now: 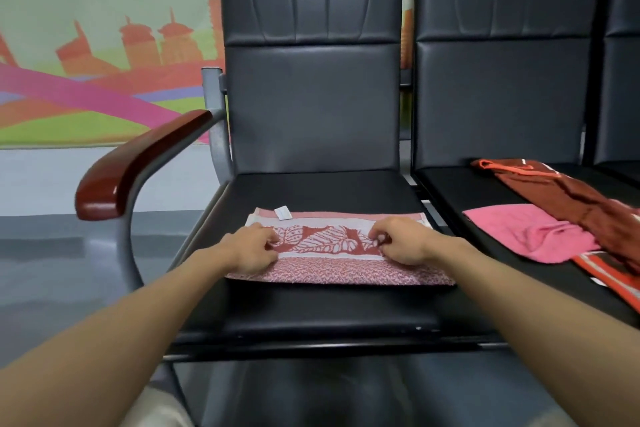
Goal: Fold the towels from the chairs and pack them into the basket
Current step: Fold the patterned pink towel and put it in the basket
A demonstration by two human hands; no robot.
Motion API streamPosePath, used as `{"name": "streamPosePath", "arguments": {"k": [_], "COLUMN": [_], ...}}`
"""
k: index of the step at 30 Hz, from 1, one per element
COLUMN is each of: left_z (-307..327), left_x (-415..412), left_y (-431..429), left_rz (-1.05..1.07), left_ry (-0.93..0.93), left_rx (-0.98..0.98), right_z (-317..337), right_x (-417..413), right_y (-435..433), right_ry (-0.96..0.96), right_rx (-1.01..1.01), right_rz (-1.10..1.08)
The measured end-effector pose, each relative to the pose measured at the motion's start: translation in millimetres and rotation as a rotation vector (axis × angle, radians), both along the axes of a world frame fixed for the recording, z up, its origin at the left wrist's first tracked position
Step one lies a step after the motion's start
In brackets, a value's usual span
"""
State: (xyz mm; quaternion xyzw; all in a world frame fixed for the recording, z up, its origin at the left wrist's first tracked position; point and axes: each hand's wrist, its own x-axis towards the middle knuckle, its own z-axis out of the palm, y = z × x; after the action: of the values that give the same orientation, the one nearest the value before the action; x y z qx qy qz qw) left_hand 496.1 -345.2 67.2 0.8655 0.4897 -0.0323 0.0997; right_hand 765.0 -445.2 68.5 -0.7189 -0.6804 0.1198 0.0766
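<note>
Nearest: 2 bare forearms, cut off at bottom corners. 2 hands, both on 1 folded towel, knuckles up. L hand w/ fingers curled, tips nipping cloth at the leaf band. R hand same, thumb and fingers pinched on a small ridge of fabric. Fingertips mostly hidden under knuckles, exact hold hard to make out. Under both, leaf towel: flat on front-mid part of seat, long side across, 1 white label at far edge. 1 wood armrest to left. On next seat, right: 2 more towels, 3 in all. Crumpled pink towel; just behind, rust towel w/ orange stripes, overlapping pink's far side, running out of frame. 3 black chairs in a row, third cut off at right edge. Behind, blurry mural on wall.
</note>
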Motion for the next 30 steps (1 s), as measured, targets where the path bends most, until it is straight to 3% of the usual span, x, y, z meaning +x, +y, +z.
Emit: {"name": "streamPosePath", "arguments": {"k": [4, 7, 11, 14, 20, 24, 27, 30], "left_z": [-1.6, -7.8, -9.7, -2.4, 21.5, 33.5, 46.6, 60.7], "left_x": [-17.6, -25.7, -35.1, -35.0, -19.9, -14.2, 3.9, 36.2], "left_y": [-20.9, -27.9, -26.9, -29.5, -43.4, -45.9, -52.2, -67.4], "left_rz": [0.031, 0.141, 0.378, 0.381, 0.459, 0.495, 0.389, 0.318], "left_ry": [-0.175, -0.201, 0.018, 0.092, -0.414, -0.893, -1.149, -1.283], "left_rx": [0.043, 0.112, 0.130, -0.025, -0.346, -0.599, -0.625, -0.598], "right_z": [8.5, 7.2, -1.2, -0.9, -1.5, 7.5, 8.7, 2.5], "right_x": [-5.5, -7.5, -3.5, 1.1, 6.8, 19.5, 36.5, 54.3], "right_y": [-26.6, -39.3, -47.4, -47.1, -44.0, -53.5, -65.2, -76.9], "right_ry": [0.002, -0.026, 0.050, 0.060, 0.142, 0.193, 0.222, 0.321], "right_rx": [-0.066, -0.038, 0.044, 0.078, 0.120, 0.202, 0.224, 0.233], "right_rz": [0.058, 0.078, 0.078, 0.085, 0.049, -0.085, -0.231, -0.371]}}
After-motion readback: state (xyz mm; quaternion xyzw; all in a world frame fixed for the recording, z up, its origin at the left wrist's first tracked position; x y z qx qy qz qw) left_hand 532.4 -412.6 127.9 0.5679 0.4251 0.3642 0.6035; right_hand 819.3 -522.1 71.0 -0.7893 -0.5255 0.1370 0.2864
